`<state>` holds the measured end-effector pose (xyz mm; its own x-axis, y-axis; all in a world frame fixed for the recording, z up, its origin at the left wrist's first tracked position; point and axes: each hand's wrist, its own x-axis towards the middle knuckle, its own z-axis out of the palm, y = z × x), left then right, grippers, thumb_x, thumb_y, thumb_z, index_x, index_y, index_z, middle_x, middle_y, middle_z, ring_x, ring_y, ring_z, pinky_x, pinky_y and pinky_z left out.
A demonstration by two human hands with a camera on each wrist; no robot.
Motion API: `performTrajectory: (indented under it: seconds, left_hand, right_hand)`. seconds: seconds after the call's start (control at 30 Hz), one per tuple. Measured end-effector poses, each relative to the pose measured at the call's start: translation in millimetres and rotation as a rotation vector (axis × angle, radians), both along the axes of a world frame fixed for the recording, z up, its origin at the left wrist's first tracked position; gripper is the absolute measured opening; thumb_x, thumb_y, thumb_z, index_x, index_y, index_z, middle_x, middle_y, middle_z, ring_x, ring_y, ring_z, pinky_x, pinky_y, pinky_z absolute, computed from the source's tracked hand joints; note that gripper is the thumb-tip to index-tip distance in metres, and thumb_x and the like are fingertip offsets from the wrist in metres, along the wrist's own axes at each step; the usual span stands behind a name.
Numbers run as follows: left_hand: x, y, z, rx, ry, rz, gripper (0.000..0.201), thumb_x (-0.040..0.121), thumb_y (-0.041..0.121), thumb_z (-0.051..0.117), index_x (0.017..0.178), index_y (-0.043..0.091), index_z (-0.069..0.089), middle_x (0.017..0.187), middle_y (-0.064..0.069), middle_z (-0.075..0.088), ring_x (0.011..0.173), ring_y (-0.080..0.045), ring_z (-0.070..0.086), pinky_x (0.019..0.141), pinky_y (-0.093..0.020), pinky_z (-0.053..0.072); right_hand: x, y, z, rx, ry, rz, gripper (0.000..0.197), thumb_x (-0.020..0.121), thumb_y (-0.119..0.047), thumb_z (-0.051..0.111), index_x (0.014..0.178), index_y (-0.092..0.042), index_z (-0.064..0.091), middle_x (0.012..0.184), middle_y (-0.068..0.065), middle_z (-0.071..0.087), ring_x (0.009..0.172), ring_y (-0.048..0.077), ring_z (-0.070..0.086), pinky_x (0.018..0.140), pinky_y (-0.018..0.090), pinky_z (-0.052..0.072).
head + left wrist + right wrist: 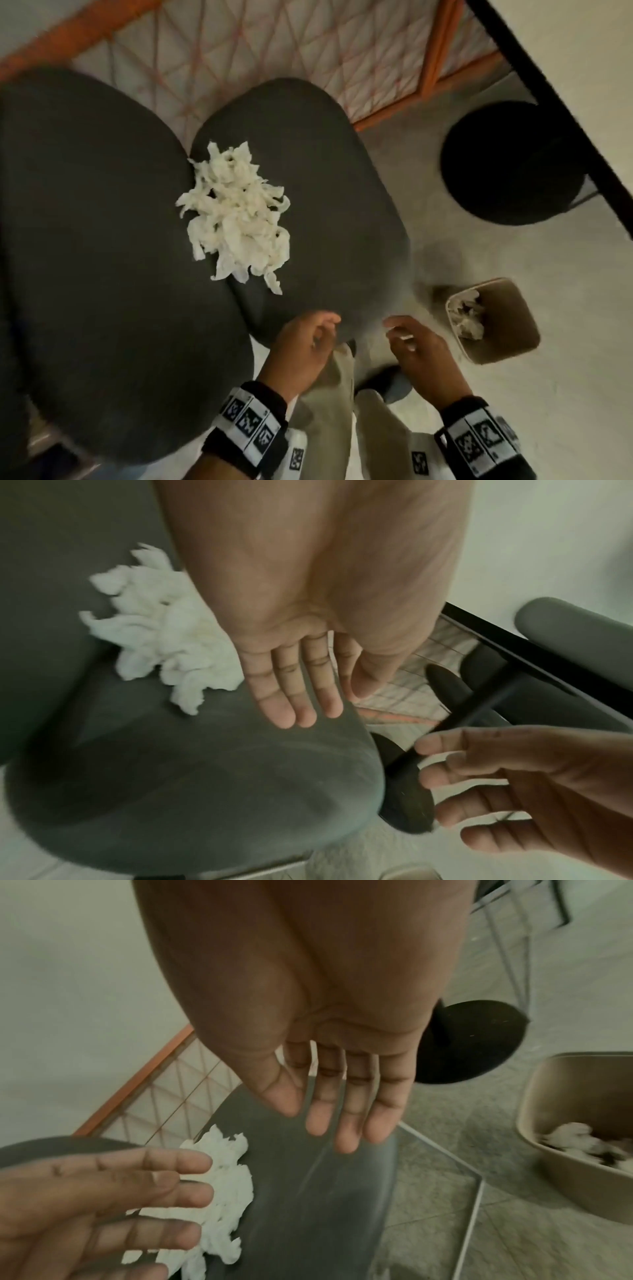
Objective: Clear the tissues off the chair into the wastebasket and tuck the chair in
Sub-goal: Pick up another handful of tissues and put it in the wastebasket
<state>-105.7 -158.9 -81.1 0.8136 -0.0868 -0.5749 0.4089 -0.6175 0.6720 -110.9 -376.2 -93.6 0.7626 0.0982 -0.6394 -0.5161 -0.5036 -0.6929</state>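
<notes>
A heap of torn white tissues (pixel 236 216) lies on the dark grey chair seat (pixel 325 212), pressed against the seam where the seat meets the chair's backrest (pixel 85 240); the far half and the near rim of the seat are bare. The left hand (pixel 301 349) hangs over the near edge of the seat, fingers (pixel 291 696) straight and slightly spread, holding nothing and apart from the tissues. The right hand (pixel 421 356) floats just beside it over the floor, off the seat's near corner, fingers (pixel 346 1118) also straight and loose, empty.

The tan wastebasket (pixel 510 342) stands on the floor to the right of the chair, near the right hand, with crumpled tissue already inside against its left wall. Open floor (pixel 565 394) runs between the seat edge and the basket. Farther off, a round black stool (pixel 513 164) sits at the dark edge of a table (pixel 561 113). An orange-framed wire grid panel (pixel 308 51) lies beyond the chair's far side.
</notes>
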Motion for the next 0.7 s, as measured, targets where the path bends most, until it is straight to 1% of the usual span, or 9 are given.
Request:
performTrajectory:
  seconds: [0.07, 0.13, 0.17, 0.23, 0.33, 0.43, 0.57, 0.63, 0.7]
  left_hand:
    - [8.7, 20.5, -7.8, 0.015, -0.007, 0.138, 0.027, 0.090, 0.008, 0.058, 0.109, 0.025, 0.066, 0.105, 0.009, 0.068, 0.093, -0.002, 0.064, 0.086, -0.029, 0.054]
    - [22.3, 42.2, -17.3, 0.065, -0.018, 0.253, 0.027, 0.089, 0.005, 0.058, 0.108, 0.022, 0.066, 0.106, 0.006, 0.067, 0.090, -0.001, 0.062, 0.082, -0.019, 0.053]
    - [31.1, 53.0, -20.8, 0.094, -0.022, 0.310, 0.025, 0.090, 0.006, 0.058, 0.108, 0.021, 0.066, 0.109, 0.004, 0.066, 0.089, -0.002, 0.061, 0.078, -0.012, 0.050]
    - [51.6, 75.4, -28.4, 0.145, -0.051, 0.441, 0.022, 0.090, 0.008, 0.059, 0.108, 0.019, 0.065, 0.111, 0.000, 0.063, 0.088, -0.006, 0.060, 0.074, -0.009, 0.045]
    - [85.7, 106.4, -40.3, 0.268, -0.082, 0.599, 0.022, 0.091, 0.015, 0.058, 0.112, 0.020, 0.064, 0.116, -0.004, 0.060, 0.100, -0.016, 0.060, 0.083, -0.020, 0.044]
    - [116.8, 131.2, -52.2, 0.326, -0.092, 0.686, 0.028, 0.090, 0.016, 0.057, 0.118, 0.018, 0.062, 0.123, -0.006, 0.060, 0.114, -0.021, 0.055, 0.093, -0.026, 0.042]
    - [147.6, 153.5, -72.5, 0.379, -0.049, 0.698, 0.036, 0.090, 0.019, 0.058, 0.125, 0.018, 0.056, 0.125, -0.007, 0.058, 0.118, -0.025, 0.053, 0.099, -0.040, 0.046]
    - [157.1, 159.4, -84.2, 0.396, -0.031, 0.674, 0.040, 0.089, 0.018, 0.058, 0.128, 0.021, 0.053, 0.130, -0.005, 0.056, 0.123, -0.024, 0.049, 0.102, -0.041, 0.044]
    - [161.4, 161.8, -91.3, 0.395, -0.018, 0.672, 0.040, 0.089, 0.018, 0.057, 0.129, 0.023, 0.053, 0.129, -0.004, 0.058, 0.122, -0.024, 0.051, 0.100, -0.043, 0.045]
  right_hand:
    - [27.4, 23.3, -2.6, -0.005, -0.018, 0.062, 0.024, 0.090, -0.009, 0.056, 0.103, -0.026, 0.066, 0.087, -0.007, 0.068, 0.077, 0.000, 0.063, 0.065, 0.009, 0.045]
    - [54.8, 50.1, -9.6, -0.024, -0.043, 0.134, 0.023, 0.090, -0.008, 0.055, 0.099, -0.027, 0.065, 0.081, -0.011, 0.066, 0.069, -0.003, 0.061, 0.063, 0.008, 0.043]
    - [68.4, 64.4, -13.6, -0.041, -0.058, 0.171, 0.023, 0.091, -0.008, 0.054, 0.098, -0.027, 0.065, 0.083, -0.010, 0.067, 0.069, 0.000, 0.061, 0.065, 0.009, 0.044]
    - [95.0, 94.5, -22.6, -0.088, -0.080, 0.232, 0.022, 0.094, -0.010, 0.052, 0.101, -0.025, 0.066, 0.093, -0.009, 0.066, 0.078, 0.007, 0.062, 0.074, 0.019, 0.047]
    - [133.5, 135.8, -37.2, -0.139, -0.087, 0.292, 0.021, 0.092, -0.014, 0.054, 0.106, -0.021, 0.068, 0.104, -0.001, 0.069, 0.090, 0.019, 0.066, 0.080, 0.027, 0.048]
    - [165.8, 169.8, -51.4, -0.203, -0.066, 0.314, 0.022, 0.090, -0.017, 0.055, 0.109, -0.021, 0.067, 0.109, 0.004, 0.070, 0.098, 0.027, 0.066, 0.080, 0.026, 0.044]
    - [194.1, 206.7, -68.0, -0.283, 0.037, 0.352, 0.024, 0.089, -0.021, 0.053, 0.110, -0.023, 0.066, 0.106, 0.004, 0.069, 0.100, 0.029, 0.063, 0.083, 0.033, 0.048]
    - [202.6, 218.6, -78.9, -0.299, 0.055, 0.387, 0.031, 0.088, -0.025, 0.057, 0.118, -0.024, 0.061, 0.105, 0.000, 0.066, 0.103, 0.027, 0.062, 0.082, 0.031, 0.045]
    - [207.9, 224.7, -90.2, -0.321, 0.053, 0.435, 0.039, 0.085, -0.026, 0.062, 0.124, -0.025, 0.056, 0.106, -0.002, 0.066, 0.102, 0.025, 0.063, 0.082, 0.031, 0.046]
